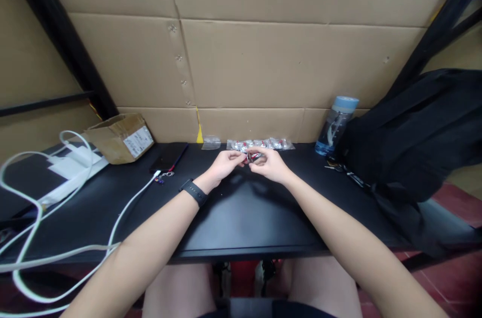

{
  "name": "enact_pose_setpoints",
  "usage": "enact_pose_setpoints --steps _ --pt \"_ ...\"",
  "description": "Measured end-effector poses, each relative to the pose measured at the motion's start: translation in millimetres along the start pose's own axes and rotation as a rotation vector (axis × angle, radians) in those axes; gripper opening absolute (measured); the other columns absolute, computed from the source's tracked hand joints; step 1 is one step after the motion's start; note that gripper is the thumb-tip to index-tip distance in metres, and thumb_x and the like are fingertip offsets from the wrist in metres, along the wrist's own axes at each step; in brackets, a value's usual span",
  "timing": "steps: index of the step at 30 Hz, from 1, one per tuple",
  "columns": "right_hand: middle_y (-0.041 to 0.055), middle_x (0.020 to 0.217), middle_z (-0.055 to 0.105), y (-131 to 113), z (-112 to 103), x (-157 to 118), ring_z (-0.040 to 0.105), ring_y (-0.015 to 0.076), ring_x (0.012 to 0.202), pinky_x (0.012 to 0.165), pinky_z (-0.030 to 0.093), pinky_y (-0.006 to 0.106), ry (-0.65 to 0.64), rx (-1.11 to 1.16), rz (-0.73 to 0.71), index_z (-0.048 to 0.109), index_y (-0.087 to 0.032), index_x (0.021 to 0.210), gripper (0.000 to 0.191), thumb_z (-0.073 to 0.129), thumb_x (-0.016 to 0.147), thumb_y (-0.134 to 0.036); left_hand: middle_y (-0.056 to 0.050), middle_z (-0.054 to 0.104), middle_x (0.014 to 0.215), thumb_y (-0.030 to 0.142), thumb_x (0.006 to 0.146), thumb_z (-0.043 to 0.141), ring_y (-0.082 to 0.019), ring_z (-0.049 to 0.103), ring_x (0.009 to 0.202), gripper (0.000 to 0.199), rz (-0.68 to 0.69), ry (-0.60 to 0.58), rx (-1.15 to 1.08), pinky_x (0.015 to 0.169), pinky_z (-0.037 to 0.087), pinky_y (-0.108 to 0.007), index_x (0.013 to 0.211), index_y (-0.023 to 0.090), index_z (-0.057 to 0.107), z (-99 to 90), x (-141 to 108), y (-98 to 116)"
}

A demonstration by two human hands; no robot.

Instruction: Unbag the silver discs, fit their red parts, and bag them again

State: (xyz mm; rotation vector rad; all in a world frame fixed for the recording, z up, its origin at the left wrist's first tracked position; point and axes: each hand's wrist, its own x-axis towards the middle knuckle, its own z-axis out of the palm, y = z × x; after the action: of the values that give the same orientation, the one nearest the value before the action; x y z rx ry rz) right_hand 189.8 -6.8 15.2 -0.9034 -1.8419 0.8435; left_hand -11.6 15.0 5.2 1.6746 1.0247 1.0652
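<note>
My left hand [226, 165] and my right hand [270, 164] meet over the middle of the black table [244, 212], fingertips pinched. Between them is a small red and silver object [254, 156], mostly covered by the fingers; its kind is too small to make out. Both hands appear to grip it. Just behind, against the cardboard wall, lies a row of small clear plastic packets [280, 144] with red and silver pieces inside. One flat clear plastic bag [211, 143] rests to their left. A black watch is on my left wrist.
At left are a cardboard box [122, 140], a white power strip [75, 177] with looping white cables, and a dark phone [168, 157]. On the right stand a water bottle [336, 125], keys [334, 164] and a black backpack [414, 132]. Cardboard wall [244, 67] closes the back.
</note>
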Motion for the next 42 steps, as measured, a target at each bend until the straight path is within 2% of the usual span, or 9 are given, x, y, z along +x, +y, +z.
enact_pose_setpoints --steps 5,9,13,16,21,26,34,39,42 --pt "0.0086 0.109 0.072 1 -5 3 0.069 0.013 0.067 0.071 0.059 0.029 0.067 -0.013 -0.027 0.071 -0.018 0.115 0.045 0.069 0.07 -0.021 -0.015 0.07 0.125 0.047 0.087 0.065 -0.035 0.06 0.121 0.041 0.158 0.181 0.692 0.107 0.042 -0.046 0.117 0.019 0.07 -43.2 11 -19" --pt "0.0089 0.109 0.072 4 -13 7 0.072 0.0185 0.085 0.081 0.059 0.033 0.107 0.022 -0.038 0.072 -0.018 0.115 0.046 0.07 0.069 -0.023 -0.019 0.045 0.155 0.047 0.096 0.049 -0.037 0.038 0.144 0.06 -0.062 0.16 1.09 0.115 0.031 -0.056 0.148 0.015 0.046 -68.9 12 -33" --pt "0.0091 0.109 0.073 7 -21 11 0.07 0.0229 0.104 0.088 0.059 0.035 0.185 0.056 -0.041 0.072 -0.018 0.112 0.043 0.071 0.069 -0.021 -0.017 0.029 0.164 0.055 0.1 0.034 -0.038 0.021 0.152 0.072 -0.284 0.051 1.259 0.117 0.026 -0.059 0.158 0.012 0.031 -67.5 9 -33" --pt "0.0084 0.109 0.073 6 -27 13 0.067 0.0237 0.112 0.091 0.058 0.035 0.248 0.054 -0.04 0.072 -0.019 0.113 0.043 0.071 0.07 -0.02 -0.018 0.035 0.161 0.058 0.1 0.028 -0.039 0.024 0.15 0.072 -0.287 -0.001 1.312 0.115 0.028 -0.058 0.156 0.013 0.035 -61.0 7 -25" --pt "0.0084 0.11 0.072 12 -33 15 0.069 0.022 0.107 0.091 0.058 0.034 0.266 0.079 -0.043 0.071 -0.019 0.118 0.05 0.074 0.068 -0.02 -0.02 0.054 0.142 0.052 0.098 0.041 -0.041 0.04 0.136 0.053 -0.138 -0.069 1.411 0.107 0.035 -0.056 0.125 0.016 0.068 -47.8 -2 -4" --pt "0.0081 0.116 0.07 13 -32 11 0.068 0.0154 0.079 0.075 0.057 0.03 0.016 -0.051 -0.06 0.07 -0.019 0.118 0.047 0.074 0.071 -0.019 -0.012 0.059 0.137 0.047 0.1 0.044 -0.032 0.048 0.132 0.04 0.124 -0.306 1.224 0.108 0.036 -0.05 0.106 0.023 0.075 -18.1 -18 21" --pt "0.0042 0.101 0.072 7 -45 6 0.064 0.0187 0.088 0.081 0.049 0.028 -0.287 -0.493 -0.122 0.074 -0.018 0.108 0.045 0.076 0.064 -0.009 -0.004 0.045 0.157 0.043 0.108 0.03 -0.024 0.042 0.143 0.044 0.273 -0.723 0.901 0.118 0.031 -0.041 0.139 0.031 0.058 8.1 -31 33" --pt "0.0063 0.104 0.072 7 -56 6 0.064 0.0197 0.091 0.082 0.048 0.028 -0.299 -0.57 -0.074 0.073 -0.017 0.11 0.045 0.074 0.066 -0.011 -0.002 0.045 0.155 0.032 0.106 0.037 -0.022 0.047 0.138 0.042 0.335 -0.734 0.858 0.117 0.034 -0.036 0.144 0.035 0.055 10.2 -32 33" --pt "0.0035 0.098 0.072 -1 -63 3 0.063 0.0173 0.082 0.076 0.047 0.026 -0.343 -0.599 -0.027 0.074 -0.018 0.104 0.039 0.075 0.065 -0.015 -0.001 0.049 0.149 0.032 0.105 0.041 -0.027 0.046 0.137 0.041 0.298 -0.658 0.976 0.117 0.032 -0.046 0.142 0.045 0.055 13.9 -35 34"
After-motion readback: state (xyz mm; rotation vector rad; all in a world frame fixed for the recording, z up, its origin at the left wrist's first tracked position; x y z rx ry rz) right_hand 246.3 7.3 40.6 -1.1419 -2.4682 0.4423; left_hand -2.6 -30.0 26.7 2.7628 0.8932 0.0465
